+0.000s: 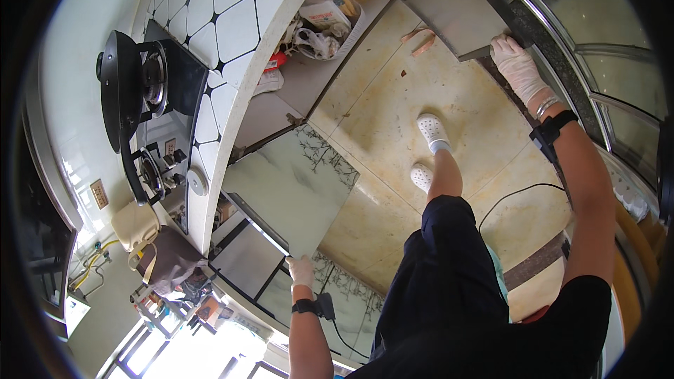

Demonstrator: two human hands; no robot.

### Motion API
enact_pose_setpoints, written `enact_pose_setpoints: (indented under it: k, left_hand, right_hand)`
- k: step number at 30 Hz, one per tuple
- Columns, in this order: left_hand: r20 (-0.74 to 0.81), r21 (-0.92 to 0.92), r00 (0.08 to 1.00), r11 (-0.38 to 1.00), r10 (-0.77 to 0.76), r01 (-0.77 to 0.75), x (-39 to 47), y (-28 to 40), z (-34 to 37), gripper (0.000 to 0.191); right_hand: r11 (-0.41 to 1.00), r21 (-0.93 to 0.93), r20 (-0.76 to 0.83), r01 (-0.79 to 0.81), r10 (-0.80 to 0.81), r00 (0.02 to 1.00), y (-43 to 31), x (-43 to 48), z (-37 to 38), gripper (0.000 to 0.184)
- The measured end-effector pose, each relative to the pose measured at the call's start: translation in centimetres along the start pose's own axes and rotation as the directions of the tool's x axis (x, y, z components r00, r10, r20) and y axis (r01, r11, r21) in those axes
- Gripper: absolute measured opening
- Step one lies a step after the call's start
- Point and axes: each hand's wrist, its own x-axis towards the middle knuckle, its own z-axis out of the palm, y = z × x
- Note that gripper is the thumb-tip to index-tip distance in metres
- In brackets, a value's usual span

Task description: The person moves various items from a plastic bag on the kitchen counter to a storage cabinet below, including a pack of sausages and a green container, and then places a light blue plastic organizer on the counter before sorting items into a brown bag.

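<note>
My left hand [301, 273], in a thin pale glove, grips the end of the dark edge strip [260, 222] on an open lower cabinet door [284, 184]. That door has a pale marbled face with a bamboo print. Far to the right, my right hand [517, 67], gloved too, has its fingers over the outer corner of a grey door panel [447, 2] with a dark edge. Its thumb is hard to make out. Both wrists wear a black strapped device.
A tiled counter [234, 18] carries a gas hob [181, 73] with a black wok [117, 95]. Beneath it, an open compartment holds a white basket [350, 37] of bags and bottles. On the floor [379, 137] lie a pinkish strip [423, 45] and a black cable [508, 192]. Glazed panels [605, 26] stand at right.
</note>
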Motion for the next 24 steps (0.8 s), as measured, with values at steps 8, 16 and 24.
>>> enact_pose_setpoints:
  k: [8, 16, 24]
  left_hand:
    - [0.081, -0.182, 0.997, 0.983, 0.001, 0.014, -5.7, 5.4, -2.4, 0.087]
    - [0.005, -0.302, 0.999, 0.952, 0.046, -0.042, -9.5, 2.4, -0.5, 0.093]
    - [0.023, -0.442, 0.989, 0.886, -0.149, 0.143, -15.1, -16.0, 4.3, 0.078]
  right_hand:
    - [0.943, 0.333, 0.105, 0.001, -0.039, 0.994, 0.3, -0.9, -5.6, 0.035]
    - [0.59, 0.806, 0.172, 0.037, -0.294, 0.94, -4.6, 0.4, -22.0, 0.051]
    - [-0.584, 0.756, -0.061, -0.295, -0.512, 0.857, -21.6, 6.6, -26.6, 0.071]
